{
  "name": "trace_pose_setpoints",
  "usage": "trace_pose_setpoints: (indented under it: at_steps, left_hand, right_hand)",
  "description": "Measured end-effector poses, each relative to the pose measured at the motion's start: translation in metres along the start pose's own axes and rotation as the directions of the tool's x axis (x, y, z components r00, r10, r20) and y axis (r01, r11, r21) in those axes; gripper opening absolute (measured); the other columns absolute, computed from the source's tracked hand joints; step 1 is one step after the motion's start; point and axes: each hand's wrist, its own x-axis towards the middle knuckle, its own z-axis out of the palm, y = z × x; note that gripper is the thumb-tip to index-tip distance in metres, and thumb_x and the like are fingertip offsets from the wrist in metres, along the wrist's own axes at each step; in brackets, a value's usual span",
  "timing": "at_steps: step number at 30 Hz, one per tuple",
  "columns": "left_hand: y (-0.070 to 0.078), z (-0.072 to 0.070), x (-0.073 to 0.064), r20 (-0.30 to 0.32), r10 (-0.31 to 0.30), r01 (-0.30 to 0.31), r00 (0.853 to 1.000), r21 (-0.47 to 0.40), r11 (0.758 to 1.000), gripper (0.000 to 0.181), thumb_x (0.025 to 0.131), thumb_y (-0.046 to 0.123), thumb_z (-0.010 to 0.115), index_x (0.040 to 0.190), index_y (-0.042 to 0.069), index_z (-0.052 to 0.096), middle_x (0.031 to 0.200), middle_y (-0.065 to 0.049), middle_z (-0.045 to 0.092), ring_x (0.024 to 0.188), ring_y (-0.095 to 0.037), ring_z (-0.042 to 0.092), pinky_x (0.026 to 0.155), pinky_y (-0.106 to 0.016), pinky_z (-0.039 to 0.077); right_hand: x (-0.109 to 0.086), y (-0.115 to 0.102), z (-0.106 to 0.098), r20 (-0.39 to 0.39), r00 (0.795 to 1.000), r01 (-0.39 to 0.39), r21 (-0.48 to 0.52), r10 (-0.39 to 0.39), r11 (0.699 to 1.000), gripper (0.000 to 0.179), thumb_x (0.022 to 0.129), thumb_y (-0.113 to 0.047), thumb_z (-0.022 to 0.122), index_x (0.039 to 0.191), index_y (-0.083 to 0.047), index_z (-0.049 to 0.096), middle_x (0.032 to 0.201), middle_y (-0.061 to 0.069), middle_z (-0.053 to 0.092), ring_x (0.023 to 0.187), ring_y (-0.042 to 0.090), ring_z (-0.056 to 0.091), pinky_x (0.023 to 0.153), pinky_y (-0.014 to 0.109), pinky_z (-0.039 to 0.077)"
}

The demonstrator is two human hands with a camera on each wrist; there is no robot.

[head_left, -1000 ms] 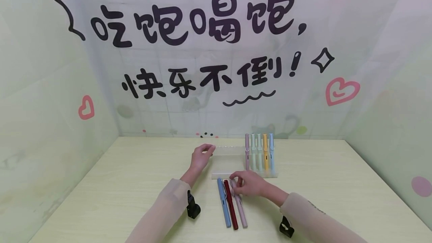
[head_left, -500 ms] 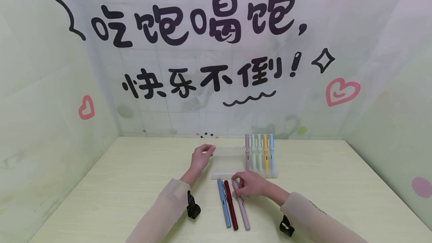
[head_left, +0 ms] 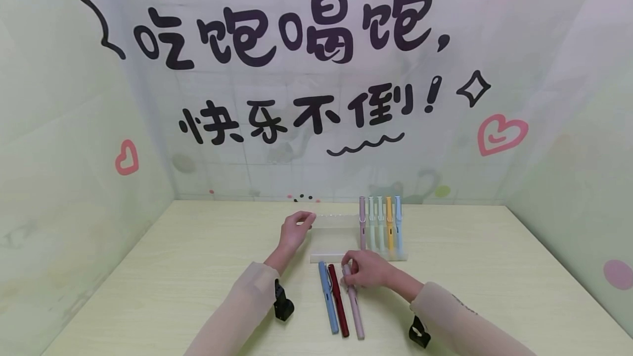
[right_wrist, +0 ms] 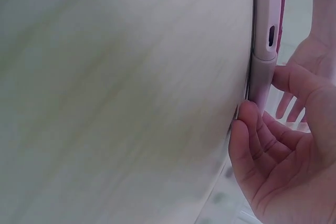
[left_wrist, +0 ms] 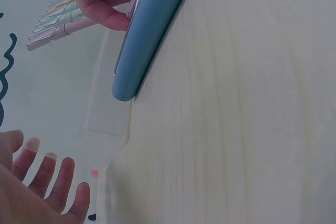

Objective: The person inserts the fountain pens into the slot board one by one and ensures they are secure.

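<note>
A clear pen stand point(head_left: 332, 239) stands upright near the middle of the table, with several capped pens in its right part. My left hand point(head_left: 294, 231) pinches its upper left corner between thumb and fingers; that hand's other fingers spread out in the left wrist view. In front of the stand, my right hand point(head_left: 367, 269) pinches the cap end of a light purple pen point(right_wrist: 268, 19), thumb on one side and fingertips on the other. To its left lie a dark red pen point(head_left: 338, 301) and a blue pen point(left_wrist: 157, 30), side by side on the table, caps toward the stand.
In the stand are a mauve pen point(head_left: 362, 221), two pale green pens, a yellow pen point(head_left: 389, 221) and a light blue pen point(head_left: 398, 221). A printed backdrop point(head_left: 247, 174) rises behind the table point(head_left: 173, 290), with side walls left and right.
My right hand has shifted slightly to the right with the light purple pen, widening the gap from the dark red one. The left hand stays at the stand's corner.
</note>
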Motion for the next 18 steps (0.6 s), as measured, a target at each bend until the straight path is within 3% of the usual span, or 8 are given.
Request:
trace_pose_setpoints:
  at_steps: [10,18]
  left_hand:
    - [-0.001,0.001,0.000,0.003,-0.002,0.002,1.000,-0.008,1.000,0.031,0.088,0.028,0.054,0.102,0.002,0.062,0.095,-0.009,0.060,0.079,-0.020,0.058,0.068,-0.032,0.046]
    - [-0.003,0.003,0.001,-0.007,-0.008,0.008,1.000,-0.006,1.000,0.029,0.088,0.026,0.055,0.101,0.002,0.062,0.094,-0.009,0.060,0.080,-0.020,0.058,0.068,-0.032,0.046]
  right_hand:
    - [-0.001,0.003,0.003,-0.068,0.997,0.023,-0.028,-0.025,0.999,0.016,0.075,-0.014,0.065,0.088,-0.006,0.058,0.057,-0.008,0.049,0.048,0.005,0.043,0.043,0.022,0.037]
    - [0.000,0.011,0.004,-0.118,0.993,0.042,0.088,-0.031,0.995,0.014,0.077,-0.004,0.062,0.090,-0.005,0.057,0.062,-0.004,0.054,0.050,0.008,0.049,0.044,0.023,0.042]
